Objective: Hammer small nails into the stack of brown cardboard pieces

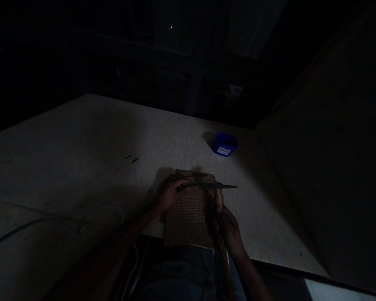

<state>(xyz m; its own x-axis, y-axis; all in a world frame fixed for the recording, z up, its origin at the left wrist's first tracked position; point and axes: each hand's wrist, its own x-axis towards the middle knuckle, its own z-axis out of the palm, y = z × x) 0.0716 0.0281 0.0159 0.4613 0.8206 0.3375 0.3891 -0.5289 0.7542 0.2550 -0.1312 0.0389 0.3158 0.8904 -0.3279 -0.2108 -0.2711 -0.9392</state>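
Note:
My right hand is wrapped round the wooden handle of a hammer, whose dark, narrow head lies sideways over a brown board. The board shows rows of small dark dots or holes and overhangs the table's near edge. At its upper left, my left hand is closed, thumb and fingers pinching a thin, dark, ridged metal piece. That piece points right, towards the hammer head; the dim light hides whether they touch. Its exact kind is too dark to make out.
A blue plastic tub with a white label stands on the pale table beyond the board. Several small dark nails or screws lie to the left. A dark cable runs across the left side. A wall borders the right.

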